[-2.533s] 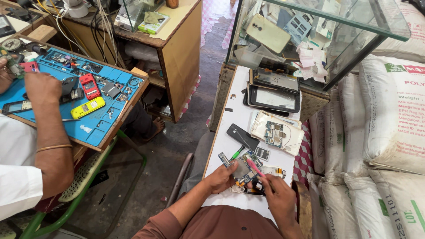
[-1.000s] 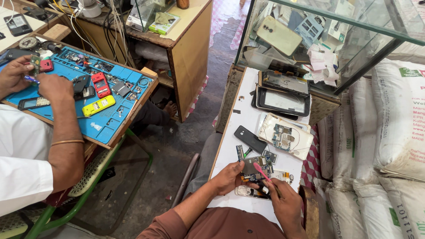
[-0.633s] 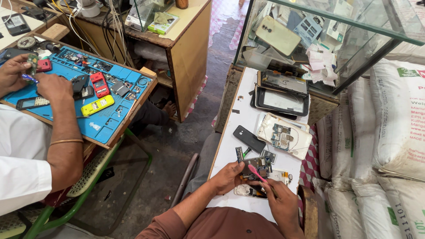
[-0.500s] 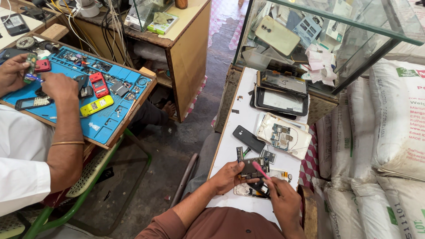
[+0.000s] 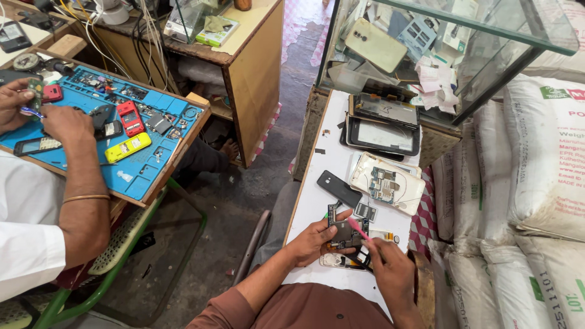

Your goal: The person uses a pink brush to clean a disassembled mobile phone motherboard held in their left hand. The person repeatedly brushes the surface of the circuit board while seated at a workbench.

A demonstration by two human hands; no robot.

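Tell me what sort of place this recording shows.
Most likely a small phone repair shop. The left hand steadies a circuit board, an opened phone shell lies on the white counter, and a co-worker sits at a blue repair mat strewn with handsets.

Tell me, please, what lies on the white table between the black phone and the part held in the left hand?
In the head view, one small dark chip-like part lies between the black phone and the circuit board held by the left hand; around it the white table is bare.

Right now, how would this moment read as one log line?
left hand: holding circuit board | right hand: pink tool on board | surface: white table | nearby: black phone
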